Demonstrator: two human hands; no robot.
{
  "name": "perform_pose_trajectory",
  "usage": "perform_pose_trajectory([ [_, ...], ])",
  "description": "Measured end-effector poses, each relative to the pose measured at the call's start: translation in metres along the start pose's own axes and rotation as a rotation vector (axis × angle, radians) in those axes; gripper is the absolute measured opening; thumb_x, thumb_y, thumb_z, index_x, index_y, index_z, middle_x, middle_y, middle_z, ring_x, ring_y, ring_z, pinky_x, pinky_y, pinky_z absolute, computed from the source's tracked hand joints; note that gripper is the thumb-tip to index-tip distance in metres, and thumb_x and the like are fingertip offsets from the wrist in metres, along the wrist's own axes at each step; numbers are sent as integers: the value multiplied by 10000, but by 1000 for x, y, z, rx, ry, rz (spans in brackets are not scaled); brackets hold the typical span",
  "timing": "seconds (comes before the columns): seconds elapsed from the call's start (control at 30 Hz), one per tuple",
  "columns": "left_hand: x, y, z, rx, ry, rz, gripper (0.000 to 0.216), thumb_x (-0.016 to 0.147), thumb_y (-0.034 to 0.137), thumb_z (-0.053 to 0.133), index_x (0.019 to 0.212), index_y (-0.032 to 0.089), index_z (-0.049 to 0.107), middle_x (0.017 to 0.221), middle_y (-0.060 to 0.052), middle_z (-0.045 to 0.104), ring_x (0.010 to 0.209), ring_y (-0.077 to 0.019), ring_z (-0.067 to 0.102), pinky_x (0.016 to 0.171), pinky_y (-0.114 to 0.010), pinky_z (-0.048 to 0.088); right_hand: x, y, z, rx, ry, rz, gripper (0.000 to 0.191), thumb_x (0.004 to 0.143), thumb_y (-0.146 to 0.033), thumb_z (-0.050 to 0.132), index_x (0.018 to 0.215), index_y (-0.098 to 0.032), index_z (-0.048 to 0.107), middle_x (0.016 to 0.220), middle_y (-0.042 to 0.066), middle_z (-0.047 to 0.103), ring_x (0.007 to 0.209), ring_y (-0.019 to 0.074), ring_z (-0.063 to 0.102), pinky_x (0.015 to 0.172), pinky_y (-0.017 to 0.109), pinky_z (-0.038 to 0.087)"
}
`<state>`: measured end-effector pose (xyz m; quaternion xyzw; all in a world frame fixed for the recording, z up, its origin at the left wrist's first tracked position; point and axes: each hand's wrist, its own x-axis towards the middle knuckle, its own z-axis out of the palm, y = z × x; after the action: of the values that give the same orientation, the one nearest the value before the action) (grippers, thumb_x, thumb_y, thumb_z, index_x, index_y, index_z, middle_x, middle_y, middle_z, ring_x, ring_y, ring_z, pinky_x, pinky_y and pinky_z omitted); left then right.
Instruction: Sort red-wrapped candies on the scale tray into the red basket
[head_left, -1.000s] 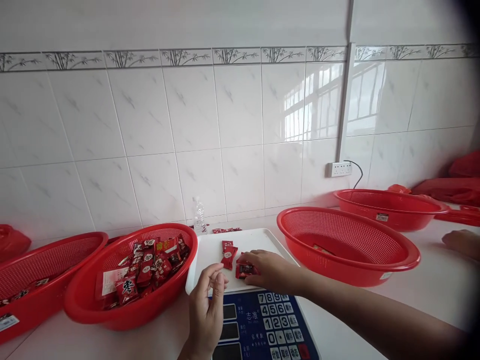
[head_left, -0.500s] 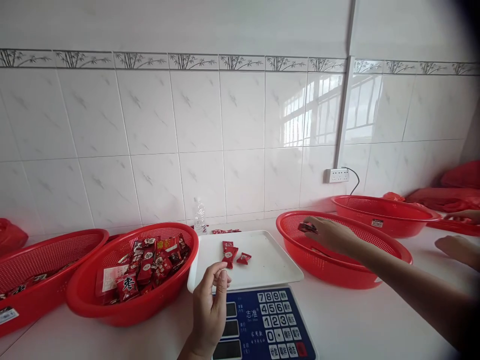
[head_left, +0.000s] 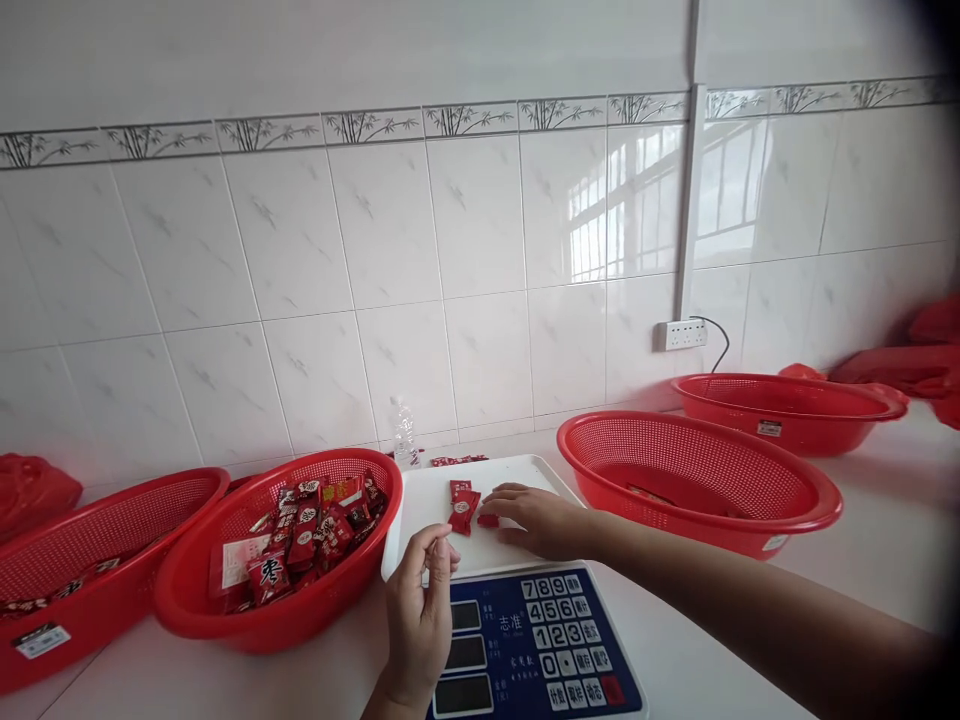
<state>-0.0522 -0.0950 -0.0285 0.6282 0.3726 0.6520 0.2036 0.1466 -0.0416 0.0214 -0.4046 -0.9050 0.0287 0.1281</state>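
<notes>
My right hand [head_left: 536, 518] lies on the white scale tray [head_left: 427, 500], fingers curled over a small red candy packet [head_left: 487, 520]. Just left of it sit two more red packets [head_left: 460, 504] on the tray. My left hand [head_left: 420, 610] hovers at the tray's front edge above the blue scale keypad [head_left: 551, 640], thumb and fingertips pinched together, with nothing visible in them. A red basket [head_left: 277, 600] left of the tray holds several red candy packets [head_left: 307, 530].
A wide red basket [head_left: 697, 470] stands right of the tray, with another red basket [head_left: 787, 405] behind it. A third red basket [head_left: 82, 590] sits at far left. A small clear bottle [head_left: 403, 435] stands by the tiled wall. A wall socket [head_left: 681, 334] is at the back right.
My right hand went to the right basket with a packet, then came back onto the tray and covered another packet. The other person's hands at far right are gone from view.
</notes>
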Motion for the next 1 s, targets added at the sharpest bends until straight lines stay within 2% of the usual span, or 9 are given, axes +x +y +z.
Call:
perform_pose_trajectory([
  [0.1, 0, -1, 0, 18, -7, 12, 296, 902, 416, 481, 933, 172, 646, 690, -30, 636, 639, -153, 618, 616, -246, 526, 10, 2, 8, -29, 17, 36, 302, 915, -259, 444, 1155, -218, 623, 1093, 82, 677, 997, 213, 617, 850, 329, 478],
  [0.2, 0, -1, -1, 24, -21, 12, 292, 912, 404, 468, 933, 172, 645, 693, -29, 635, 649, -150, 619, 625, -241, 526, 7, 15, 5, -93, 47, 143, 276, 907, -222, 437, 1084, -203, 648, 1027, 97, 692, 928, 230, 634, 786, 337, 478],
  [0.4, 0, 0, 0, -21, -24, 0, 292, 905, 410, 480, 929, 168, 642, 698, -30, 628, 659, -152, 614, 639, -246, 527, -40, 65, -39, -262, 162, 501, 357, 951, -252, 300, 1106, -189, 615, 1045, 148, 668, 891, 272, 637, 650, 348, 472],
  [0.47, 1, 0, 0, -23, -31, 7, 286, 909, 402, 475, 931, 170, 640, 700, -30, 629, 664, -151, 617, 643, -249, 531, -58, 82, -52, -308, 155, 582, 358, 936, -219, 310, 1091, -163, 628, 984, 173, 679, 861, 293, 646, 636, 372, 480],
  [0.53, 1, 0, 0, -18, -34, 17, 282, 912, 396, 471, 933, 171, 640, 700, -27, 631, 664, -151, 621, 642, -250, 535, -69, 90, -57, -334, 133, 599, 346, 904, -188, 371, 1142, -134, 617, 1068, 206, 659, 946, 329, 630, 675, 411, 495],
  [0.63, 1, 1, -1, -6, -33, 32, 273, 915, 383, 467, 937, 170, 636, 709, -25, 634, 667, -148, 622, 641, -247, 538, -64, 80, -49, -336, 99, 489, 395, 901, -206, 421, 1265, -127, 551, 1295, 199, 552, 1167, 338, 522, 825, 444, 487],
  [0.73, 2, 2, -2, 16, -29, 52, 256, 925, 357, 455, 943, 169, 627, 711, -24, 626, 669, -142, 613, 642, -242, 534, -37, 50, -31, -306, 50, 284, 418, 916, -261, 455, 1326, -202, 506, 1395, 121, 486, 1267, 287, 440, 946, 429, 440],
  [0.9, 2, -5, -3, 59, -14, 63, 258, 936, 347, 435, 954, 164, 616, 716, -28, 620, 663, -140, 603, 635, -247, 531, 20, 3, -5, -259, -37, -91, 461, 893, -195, 511, 1340, -297, 474, 1431, 16, 462, 1321, 215, 374, 1044, 390, 349],
  [1.0, 2, -10, -3, 68, -21, 72, 259, 940, 344, 428, 957, 164, 614, 711, -26, 618, 654, -136, 604, 619, -236, 526, 40, -9, 4, -253, -68, -198, 452, 872, -109, 492, 1295, -268, 521, 1366, 22, 535, 1300, 200, 405, 1015, 353, 372],
])
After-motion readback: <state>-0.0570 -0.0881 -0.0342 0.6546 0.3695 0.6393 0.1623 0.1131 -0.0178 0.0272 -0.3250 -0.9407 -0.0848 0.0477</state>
